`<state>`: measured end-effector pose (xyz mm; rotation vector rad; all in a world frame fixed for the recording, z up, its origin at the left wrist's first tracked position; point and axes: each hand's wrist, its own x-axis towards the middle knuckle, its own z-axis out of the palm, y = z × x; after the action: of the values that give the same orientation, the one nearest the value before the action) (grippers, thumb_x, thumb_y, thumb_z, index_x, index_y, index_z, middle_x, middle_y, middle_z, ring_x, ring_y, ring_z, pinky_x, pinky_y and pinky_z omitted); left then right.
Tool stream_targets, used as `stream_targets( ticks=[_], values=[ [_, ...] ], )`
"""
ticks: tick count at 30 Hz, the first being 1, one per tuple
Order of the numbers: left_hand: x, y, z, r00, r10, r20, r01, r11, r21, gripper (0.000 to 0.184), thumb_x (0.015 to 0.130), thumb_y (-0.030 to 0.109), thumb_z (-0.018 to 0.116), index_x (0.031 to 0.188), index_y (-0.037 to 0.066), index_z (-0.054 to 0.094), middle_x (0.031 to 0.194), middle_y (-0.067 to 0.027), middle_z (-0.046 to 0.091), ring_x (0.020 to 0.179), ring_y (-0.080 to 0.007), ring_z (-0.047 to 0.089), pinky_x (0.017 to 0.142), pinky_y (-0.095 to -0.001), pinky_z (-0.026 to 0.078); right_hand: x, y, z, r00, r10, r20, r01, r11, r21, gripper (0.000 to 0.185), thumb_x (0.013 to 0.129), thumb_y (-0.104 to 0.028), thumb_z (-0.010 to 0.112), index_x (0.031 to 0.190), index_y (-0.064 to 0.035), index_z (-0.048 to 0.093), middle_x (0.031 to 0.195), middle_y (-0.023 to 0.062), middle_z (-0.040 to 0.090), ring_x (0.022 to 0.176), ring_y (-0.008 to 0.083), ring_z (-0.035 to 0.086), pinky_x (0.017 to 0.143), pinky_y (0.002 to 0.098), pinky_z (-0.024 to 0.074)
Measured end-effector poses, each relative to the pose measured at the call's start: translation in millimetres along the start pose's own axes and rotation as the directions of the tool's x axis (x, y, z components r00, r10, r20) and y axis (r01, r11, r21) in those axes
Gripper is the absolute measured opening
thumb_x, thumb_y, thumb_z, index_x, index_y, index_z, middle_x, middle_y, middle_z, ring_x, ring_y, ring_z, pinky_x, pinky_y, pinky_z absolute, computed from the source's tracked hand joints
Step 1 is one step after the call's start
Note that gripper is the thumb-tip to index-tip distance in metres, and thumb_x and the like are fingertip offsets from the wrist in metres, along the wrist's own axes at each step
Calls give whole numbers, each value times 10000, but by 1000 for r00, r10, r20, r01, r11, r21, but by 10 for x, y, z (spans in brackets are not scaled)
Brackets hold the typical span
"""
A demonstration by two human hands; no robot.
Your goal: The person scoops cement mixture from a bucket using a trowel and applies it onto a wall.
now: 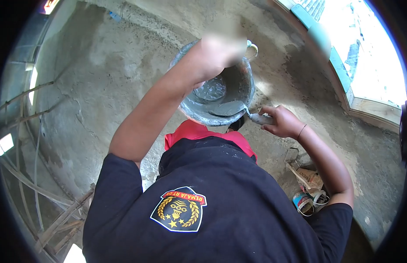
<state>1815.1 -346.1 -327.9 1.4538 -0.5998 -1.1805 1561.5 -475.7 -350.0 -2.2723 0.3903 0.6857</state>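
My right hand (282,122) is wrapped round the handle of a trowel (229,108). The trowel's blade lies over the near inner side of a grey bucket (246,81), and wet grey mortar (211,90) shows at the bottom. Reaching across the bucket from the left, my left hand (222,50) is at the far rim; blur covers its fingers, so its grip cannot be made out. A pale looped handle (253,49) sticks out from the rim just right of that hand.
Rough concrete floor (111,83) surrounds the bucket. Right of my body lie a torn cement bag (309,177) and a small paint can (303,204). Wooden poles (58,223) stand at lower left. A bright framed opening (365,57) is at upper right.
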Motion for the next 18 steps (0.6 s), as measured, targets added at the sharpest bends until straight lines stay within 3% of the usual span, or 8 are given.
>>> stream_targets(
  ticks=[2,4,5,8,10,12,13,18],
  values=[
    [-68,28,55,1000,-21,6,21,1000,7,179,882,135,548,912,-15,640,654,45,475,536,-24,342,462,-198,255,-80,109,115,999,-7,-32,9,998,61,385,717,-138,731,1056,-51,570,761,170,650,723,280,642,691,354,483],
    [-90,-5,134,999,-34,19,34,999,3,212,909,165,534,952,-21,627,649,52,464,523,-17,329,445,-189,234,-166,218,278,997,59,-53,-24,863,504,387,735,-114,738,1069,-35,559,809,123,653,746,162,608,702,302,473],
    [-92,-3,164,998,-54,13,54,998,-15,241,935,194,518,974,-23,614,645,61,444,509,-11,314,430,-181,215,-204,258,329,994,107,-37,-70,838,541,398,745,-107,745,1084,-26,551,876,91,642,788,113,570,720,279,467],
    [-106,30,247,999,-48,-9,47,996,-78,248,945,207,513,988,-21,600,644,65,431,499,-7,303,426,-176,208,-334,412,503,972,94,-213,36,843,536,428,732,-109,757,1098,-29,551,887,87,637,793,116,574,724,276,468],
    [-101,63,331,1000,-20,-11,19,995,-99,238,951,201,502,996,-17,589,644,71,418,492,-2,289,422,-174,200,-455,460,564,955,128,-269,12,887,462,442,725,-130,766,1102,-25,561,895,99,645,805,142,597,729,291,478],
    [-103,126,426,999,-25,-33,18,980,-200,230,954,195,494,1002,-14,577,638,76,397,491,1,279,421,-175,198,-528,643,754,859,117,-498,29,961,277,452,715,-160,769,1101,-26,575,897,118,657,808,202,631,725,320,491],
    [-86,146,468,998,-29,-51,18,979,-205,217,953,183,490,1000,-14,570,629,83,375,482,3,262,412,-176,185,-583,698,802,819,122,-560,4,976,218,433,724,-204,751,1095,-49,591,915,154,659,833,285,652,724,350,504],
    [-14,189,717,998,-17,-68,2,976,-219,204,948,166,491,992,-18,568,618,89,367,466,4,243,393,-181,161,-748,1011,968,727,216,-652,-178,976,126,389,760,-270,689,1103,-115,587,980,134,661,864,321,640,728,401,517]
  ],
)
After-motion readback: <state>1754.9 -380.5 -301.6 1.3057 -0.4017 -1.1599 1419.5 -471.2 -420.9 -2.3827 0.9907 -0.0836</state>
